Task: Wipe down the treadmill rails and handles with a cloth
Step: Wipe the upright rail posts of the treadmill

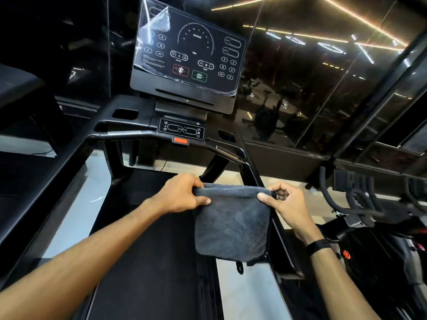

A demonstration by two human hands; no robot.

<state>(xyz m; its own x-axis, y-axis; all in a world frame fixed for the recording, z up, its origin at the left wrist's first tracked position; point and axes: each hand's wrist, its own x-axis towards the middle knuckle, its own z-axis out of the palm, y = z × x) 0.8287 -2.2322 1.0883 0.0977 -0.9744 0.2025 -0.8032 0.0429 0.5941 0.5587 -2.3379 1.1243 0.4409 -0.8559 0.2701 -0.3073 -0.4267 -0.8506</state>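
Fig.: L hand (182, 195) & R hand (285, 202) each pinch a top corner of grey cloth (231, 222), hanging folded over belt beside right rail (280, 229); w/ fold kept flat, wrap rail fully.

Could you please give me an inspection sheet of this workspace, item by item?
Surface: black treadmill belt, bare where it shows.
Job's things: grey cloth hangs folded, off the rails; right rail passes behind it; left handle untouched.
Clutter: protective film peeling from the console.
Grippers: left hand and right hand pinch the cloth's top corners.
Cables: thin cable on the floor below the console.
Surroundings: dark mirror wall, another machine at right.
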